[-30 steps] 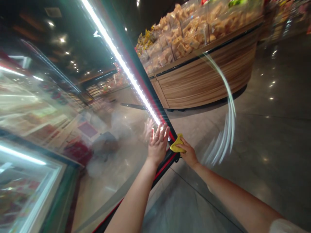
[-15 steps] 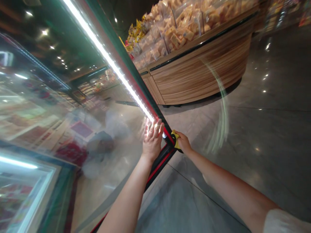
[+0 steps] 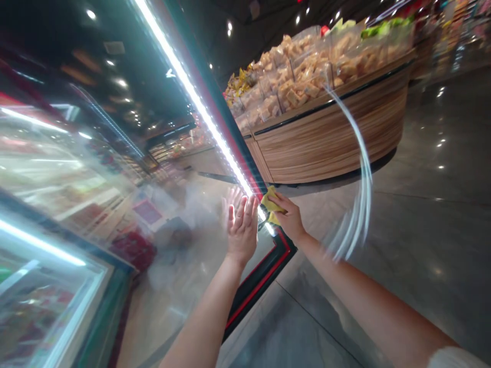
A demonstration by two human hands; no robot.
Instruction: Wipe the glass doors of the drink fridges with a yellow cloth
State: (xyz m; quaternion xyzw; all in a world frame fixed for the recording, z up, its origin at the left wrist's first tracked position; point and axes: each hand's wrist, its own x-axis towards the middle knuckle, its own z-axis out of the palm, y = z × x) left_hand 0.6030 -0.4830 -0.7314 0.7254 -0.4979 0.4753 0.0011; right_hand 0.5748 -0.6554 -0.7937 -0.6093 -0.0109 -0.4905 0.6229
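Note:
A glass door [image 3: 192, 220] with a black and red frame [image 3: 264, 278] stands tilted across the view, a bright light strip [image 3: 203, 112] running down its edge. My left hand [image 3: 243, 230] lies flat against the glass beside the strip, fingers stretched out, its reflection showing next to it. In my right hand [image 3: 289, 217] is a yellow cloth [image 3: 273, 202], pressed over the frame's edge a little above the lower corner. The right fingers are closed on the cloth, and part of it wraps onto the lit strip.
Behind the door stands a curved wood-panelled display stand [image 3: 330, 140] piled with packaged snacks [image 3: 303, 82]. A lit freezer case [image 3: 42, 301] is at the lower left. Grey polished floor [image 3: 433, 245] extends to the right.
My right hand and the yellow cloth have moved up the frame's edge, away from the lower corner. My left hand stays on the glass. The view has shifted slightly.

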